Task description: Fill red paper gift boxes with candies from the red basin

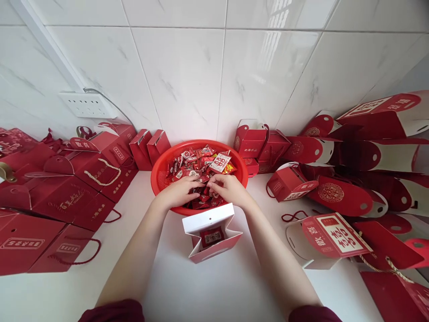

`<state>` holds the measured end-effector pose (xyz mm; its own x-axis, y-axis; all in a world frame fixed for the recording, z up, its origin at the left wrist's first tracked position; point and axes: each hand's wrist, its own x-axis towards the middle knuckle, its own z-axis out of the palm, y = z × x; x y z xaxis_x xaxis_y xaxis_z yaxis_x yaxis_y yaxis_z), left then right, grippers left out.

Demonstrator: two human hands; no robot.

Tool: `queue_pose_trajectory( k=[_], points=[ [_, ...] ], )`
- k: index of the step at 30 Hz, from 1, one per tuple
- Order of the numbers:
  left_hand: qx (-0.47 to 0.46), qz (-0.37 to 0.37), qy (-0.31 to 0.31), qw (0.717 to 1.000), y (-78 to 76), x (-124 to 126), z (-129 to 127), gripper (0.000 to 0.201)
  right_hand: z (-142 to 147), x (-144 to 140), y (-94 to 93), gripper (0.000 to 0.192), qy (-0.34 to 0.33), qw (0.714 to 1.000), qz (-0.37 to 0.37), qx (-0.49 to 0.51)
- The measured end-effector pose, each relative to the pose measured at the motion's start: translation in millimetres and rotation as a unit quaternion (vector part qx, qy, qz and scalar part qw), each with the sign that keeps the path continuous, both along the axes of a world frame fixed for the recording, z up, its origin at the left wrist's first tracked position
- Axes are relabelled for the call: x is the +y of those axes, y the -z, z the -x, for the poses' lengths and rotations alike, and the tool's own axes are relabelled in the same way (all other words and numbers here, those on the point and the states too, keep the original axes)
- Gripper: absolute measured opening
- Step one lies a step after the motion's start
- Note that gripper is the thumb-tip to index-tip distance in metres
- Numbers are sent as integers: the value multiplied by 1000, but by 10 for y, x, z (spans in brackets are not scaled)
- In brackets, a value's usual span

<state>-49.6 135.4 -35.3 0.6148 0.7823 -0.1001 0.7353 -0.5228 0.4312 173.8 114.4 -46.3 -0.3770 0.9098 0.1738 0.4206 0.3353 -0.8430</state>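
Hands meet in the middle of the red basket [157,176], and that is where the sweets are. The left hand [179,191] and the right hand [229,188] both lie palm down on the pile of wrapped candies [197,163], fingers bent into the heap and nearly touching each other. I cannot tell if either hand has closed on a candy, because the fingertips are hidden among the wrappers. The basket sits at the back of the white table [208,290], close to the tiled wall [187,71], so both arms can reach in from the front. Just in front of it, right between the two forearms, stands a small open box [212,232] with its flaps spread wide and its mouth up — a short drop from the basket. One dark red packet [212,237] already lies inside it. On the left, closed red gift boxes [67,188] with rope handles are packed side by side, out of the way of the arms. On the right, flat unfolded boxes [338,192] lie in a loose pile, some stacked on others — near enough to grab. A white wall socket [87,105] with a cable is on the wall above the left stack.
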Motion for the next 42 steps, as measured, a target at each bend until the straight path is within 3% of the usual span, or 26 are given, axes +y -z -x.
queue_pose_trajectory(
  k=[7, 10, 14, 19, 22, 28, 35, 38, 42],
  points=[
    [-122, -46, -124, 984, -23, 19, 11, 19, 35, 33, 54, 18, 55, 987, 29, 145],
    [-244, 28, -106, 964, -153, -59, -9, 36, 54, 44, 43, 34, 87, 964, 52, 245],
    [-389, 121, -78, 910, -307, -190, -126, 52, 49, 22, -10, 34, 18, 946, 117, 303],
    [-471, 145, -161, 855, -219, -178, -286, 31, 31, 16, -16, 31, -40, 902, 178, 391],
    [-458, 167, -157, 859, -146, -144, -306, 31, 23, 29, 5, 29, -38, 896, 180, 405],
    [-447, 155, -153, 868, -169, -166, -300, 28, 18, 24, 17, 24, -35, 918, 138, 371],
    [-349, 238, -50, 905, -173, -210, -319, 32, 30, 11, 15, 29, 25, 930, 72, 359],
    [-355, 202, -71, 910, -175, -215, -317, 32, 26, 3, 20, 30, 0, 946, 67, 318],
    [-397, 164, -116, 895, -193, -211, -312, 26, 35, -9, 5, 30, 13, 950, 70, 304]
  ],
)
